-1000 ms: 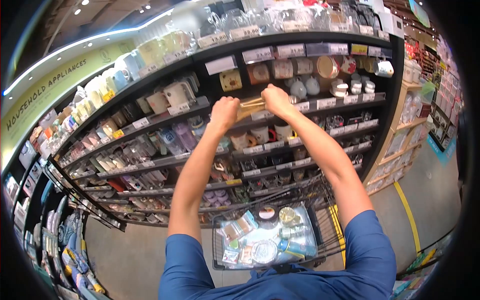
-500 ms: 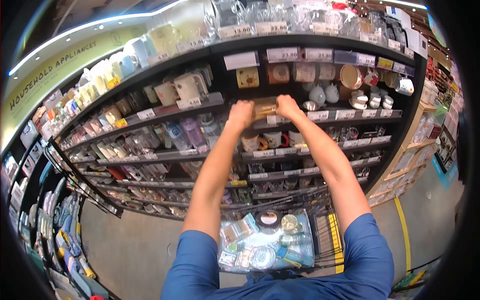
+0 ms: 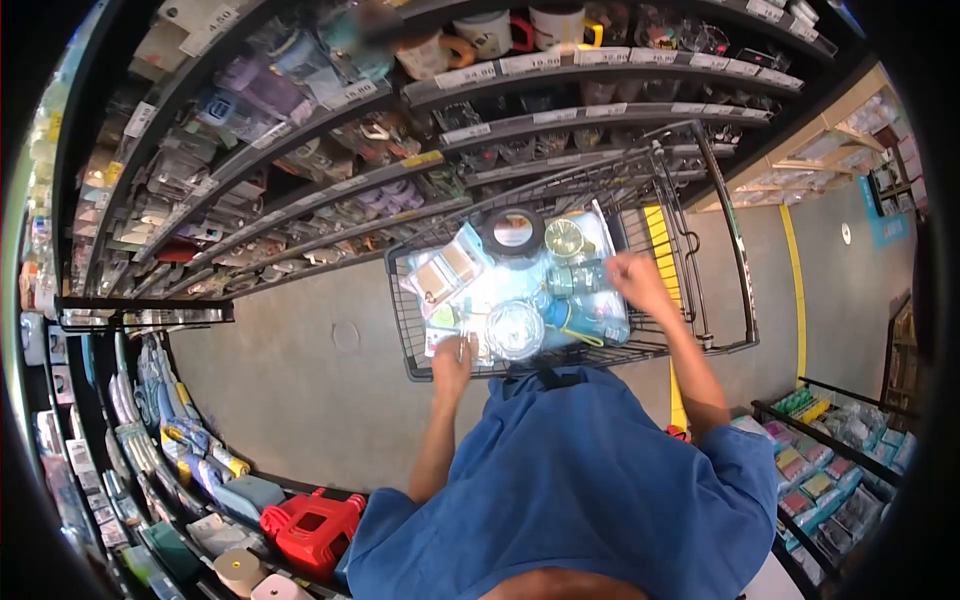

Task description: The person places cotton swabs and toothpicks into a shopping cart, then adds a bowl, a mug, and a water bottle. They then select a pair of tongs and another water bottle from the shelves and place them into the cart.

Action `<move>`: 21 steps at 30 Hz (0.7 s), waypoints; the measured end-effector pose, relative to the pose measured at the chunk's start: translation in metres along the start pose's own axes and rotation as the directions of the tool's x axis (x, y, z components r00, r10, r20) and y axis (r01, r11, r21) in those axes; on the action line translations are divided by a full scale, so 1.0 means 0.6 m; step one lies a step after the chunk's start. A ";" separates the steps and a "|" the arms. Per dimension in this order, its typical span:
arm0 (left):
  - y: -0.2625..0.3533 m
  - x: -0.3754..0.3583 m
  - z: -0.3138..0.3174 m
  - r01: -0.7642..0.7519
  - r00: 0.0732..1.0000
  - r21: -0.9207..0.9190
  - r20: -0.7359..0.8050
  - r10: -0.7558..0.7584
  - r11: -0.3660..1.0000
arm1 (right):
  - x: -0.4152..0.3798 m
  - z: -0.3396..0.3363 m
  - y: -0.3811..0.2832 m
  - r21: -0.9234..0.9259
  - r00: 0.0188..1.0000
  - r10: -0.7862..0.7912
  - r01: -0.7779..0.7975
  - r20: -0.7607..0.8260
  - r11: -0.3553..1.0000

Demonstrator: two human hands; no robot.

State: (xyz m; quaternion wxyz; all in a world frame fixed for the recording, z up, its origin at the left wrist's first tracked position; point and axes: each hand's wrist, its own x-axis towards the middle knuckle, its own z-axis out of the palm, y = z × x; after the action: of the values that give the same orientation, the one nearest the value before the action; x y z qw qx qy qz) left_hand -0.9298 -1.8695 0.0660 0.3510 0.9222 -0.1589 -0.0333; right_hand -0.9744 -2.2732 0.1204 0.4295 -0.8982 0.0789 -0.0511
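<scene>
A wire shopping cart [image 3: 403, 335] stands just in front of my body with several packed goods in it. My left hand [image 3: 455, 358] is at the cart's near left corner, over small packages; its fingers are partly hidden. At the right side of the load, my right hand [image 3: 636, 280] is closed beside a clear green-tinted container [image 3: 578, 278]; whatever it may hold is hidden. Between the hands lie a round clear-wrapped item [image 3: 514, 330] and a blue bottle [image 3: 585, 322]. Farther back are a round black item [image 3: 513, 232], a lime-patterned lid [image 3: 564, 238] and a brown-and-white package [image 3: 446, 274].
Shelves of mugs [image 3: 490, 36] and glassware curve behind the cart. A red plastic item [image 3: 315, 528] sits on the lower left shelf. At the lower right is a rack of packets [image 3: 825, 480]. Yellow tape [image 3: 795, 290] runs along the floor.
Both hands have come down from the mug shelf to the cart, left hand to its near left, right hand to its right side. The view has tilted downward.
</scene>
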 end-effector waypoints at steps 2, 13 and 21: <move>0.006 -0.083 0.036 0.176 0.984 -0.062 0.023 -0.175 0.982 | -0.076 0.051 0.020 -0.118 0.981 0.147 -0.132 0.130 0.984; -0.053 -0.095 0.083 0.163 0.987 0.076 -0.007 -0.163 0.984 | -0.179 0.154 0.043 -0.091 0.954 0.183 -0.166 0.237 0.982; -0.049 -0.104 0.108 0.232 0.969 0.259 0.020 -0.245 0.937 | -0.218 0.122 0.092 -0.109 0.971 0.186 -0.171 0.149 0.979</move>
State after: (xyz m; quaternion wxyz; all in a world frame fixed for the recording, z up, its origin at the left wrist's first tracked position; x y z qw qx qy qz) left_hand -0.9924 -1.8703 -0.0053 0.2186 0.9709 -0.0580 -0.0791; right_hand -1.0965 -2.2270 0.0286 0.3941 -0.9080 0.1274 0.0632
